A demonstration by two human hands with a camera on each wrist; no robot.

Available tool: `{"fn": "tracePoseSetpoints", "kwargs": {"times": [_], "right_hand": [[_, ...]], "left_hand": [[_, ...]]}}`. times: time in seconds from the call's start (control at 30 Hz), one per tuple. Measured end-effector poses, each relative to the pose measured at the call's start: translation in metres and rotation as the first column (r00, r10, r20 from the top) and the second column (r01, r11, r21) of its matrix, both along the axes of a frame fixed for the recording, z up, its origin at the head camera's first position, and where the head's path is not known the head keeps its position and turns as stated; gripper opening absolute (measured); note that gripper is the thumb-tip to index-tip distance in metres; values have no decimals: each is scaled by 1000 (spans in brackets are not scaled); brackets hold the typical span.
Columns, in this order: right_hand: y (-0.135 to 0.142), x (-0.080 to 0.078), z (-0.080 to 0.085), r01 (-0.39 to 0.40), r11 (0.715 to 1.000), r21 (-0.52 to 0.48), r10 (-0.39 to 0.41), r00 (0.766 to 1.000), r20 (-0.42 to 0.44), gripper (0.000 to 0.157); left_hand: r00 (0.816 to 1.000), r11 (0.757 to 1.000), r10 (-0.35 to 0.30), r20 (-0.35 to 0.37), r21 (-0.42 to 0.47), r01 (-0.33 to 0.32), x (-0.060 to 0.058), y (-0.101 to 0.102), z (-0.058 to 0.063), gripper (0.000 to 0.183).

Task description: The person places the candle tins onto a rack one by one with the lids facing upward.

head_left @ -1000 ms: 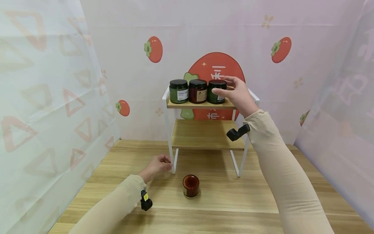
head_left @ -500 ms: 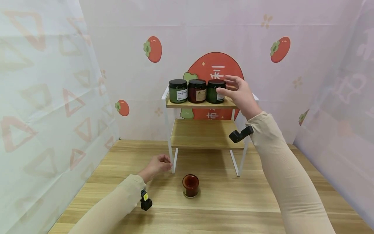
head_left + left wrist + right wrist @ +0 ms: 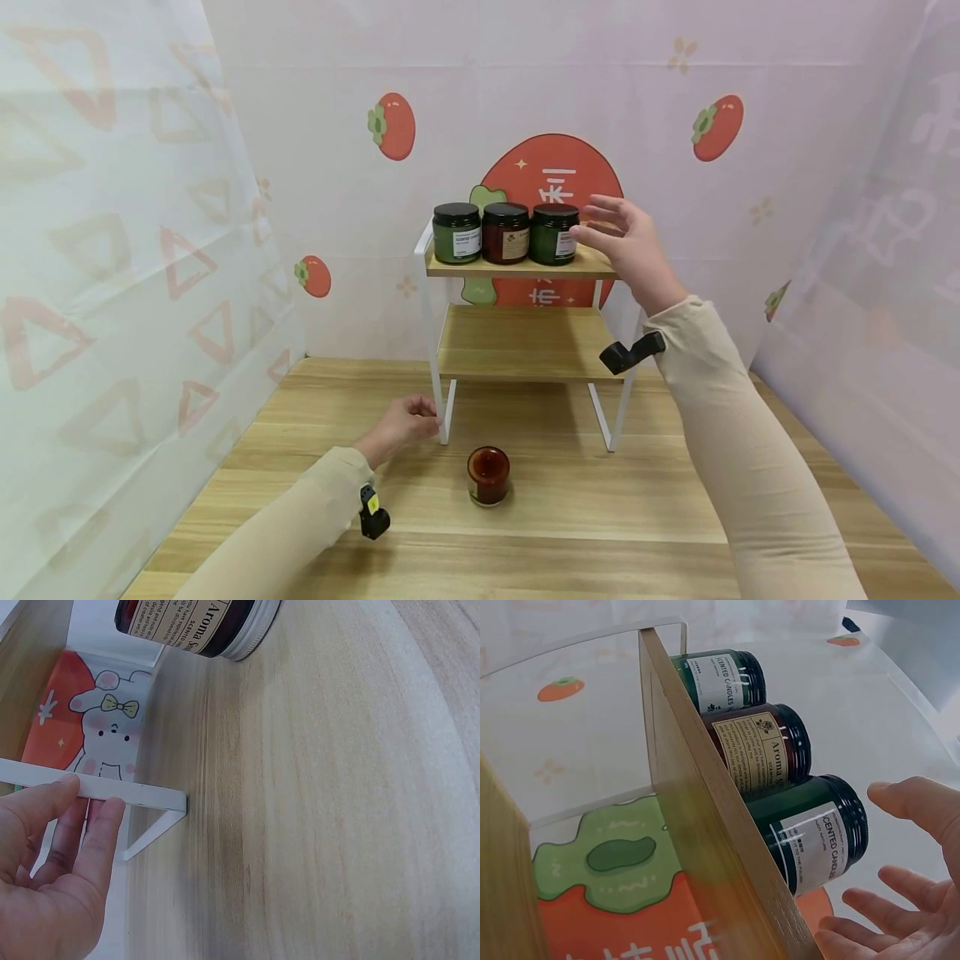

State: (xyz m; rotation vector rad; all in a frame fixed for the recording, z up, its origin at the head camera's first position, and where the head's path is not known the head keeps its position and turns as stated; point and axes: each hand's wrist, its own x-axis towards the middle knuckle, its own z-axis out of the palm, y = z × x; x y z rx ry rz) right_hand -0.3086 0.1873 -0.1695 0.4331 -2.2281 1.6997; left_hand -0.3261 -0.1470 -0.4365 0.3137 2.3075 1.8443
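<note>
Three black-lidded candle jars stand in a row on the rack's top board: a green jar point(image 3: 457, 237), a brown jar point(image 3: 506, 237) and, at the right, another green jar point(image 3: 549, 242). My right hand point(image 3: 630, 250) is beside this last jar, its fingers spread; in the right wrist view a gap shows between thumb and lid. Low at the left, my left hand point(image 3: 400, 427) pinches the white rack leg point(image 3: 150, 796) between thumb and fingers. On the table in front of the rack, a brown candle jar point(image 3: 488, 477) stands upside down on its silver rim.
The two-tier rack has a bare lower board point(image 3: 525, 346) and white metal frames at both sides. It stands on a wooden table point(image 3: 600, 533), close to a printed cloth backdrop point(image 3: 315, 150). Cloth walls also rise at the left and right.
My right hand has drawn away to the right from the right green jar, uncovering more of its label. The left hand has stayed at the rack leg; the jars keep their places.
</note>
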Motion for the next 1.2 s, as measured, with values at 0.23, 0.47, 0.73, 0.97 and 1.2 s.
{"fn": "tracePoseSetpoints", "kwargs": {"times": [0.23, 0.47, 0.73, 0.97, 1.2], "right_hand": [[5, 7, -2, -11, 999, -35, 9, 999, -37, 59], [10, 22, -1, -58, 997, -46, 56, 998, -41, 60], [13, 39, -9, -90, 996, 14, 91, 994, -66, 61], [11, 51, -22, -134, 991, 15, 134, 987, -91, 56], [11, 59, -36, -151, 986, 66, 157, 982, -104, 55]], "left_hand": [[1000, 1000, -5, 9, 8, 5, 1, 0, 2, 14], [1000, 1000, 3, 24, 8, -3, 1, 1, 5, 13], [1000, 1000, -1, 24, 5, 1, 1, 1, 4, 13], [1000, 1000, -2, 22, 0, 2, -1, 1, 3, 13], [1000, 1000, 1, 25, 2, -1, -2, 0, 1, 13]]}}
